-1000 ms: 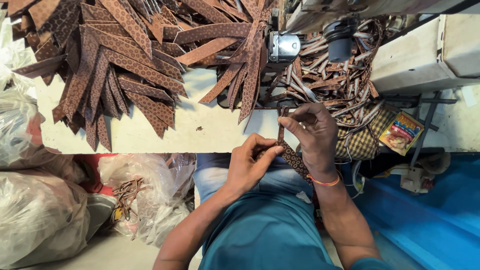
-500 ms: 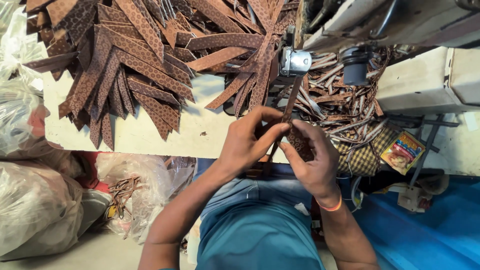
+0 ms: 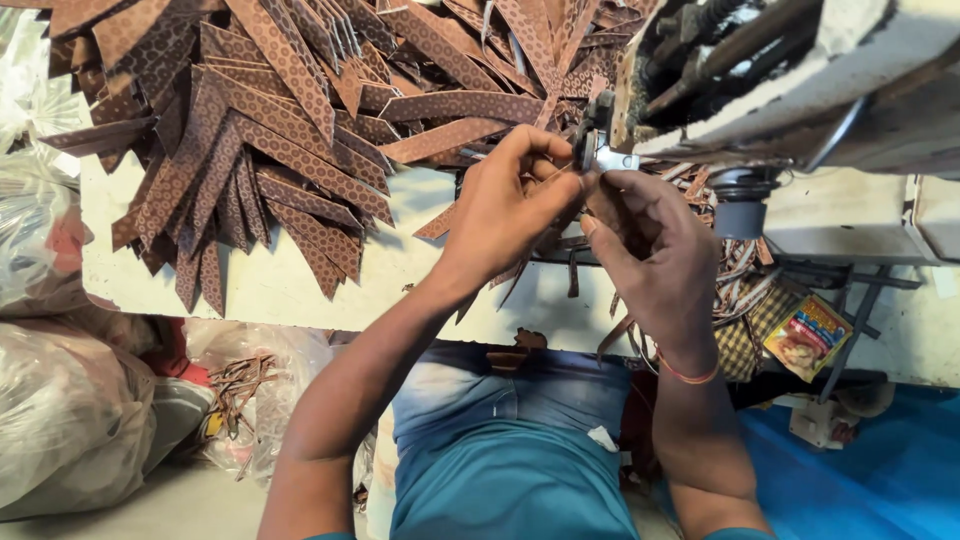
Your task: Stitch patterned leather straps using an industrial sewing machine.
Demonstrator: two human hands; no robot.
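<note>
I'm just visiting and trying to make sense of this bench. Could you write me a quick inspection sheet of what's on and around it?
Surface: pale, worn worktable, mostly covered along its far side.
Job's things: a narrow brown patterned strip held up at the metal foot of the off-white sewing machine.
Clutter: a fanned heap of brown patterned strips; thinner trimmings under the machine.
Hands: left hand and right hand both pinch the strip, close together; an orange band circles the right wrist.
Cables: a dark cord curves by the machine.
Surroundings: clear plastic bags, a blue sheet, a small colourful packet.
</note>
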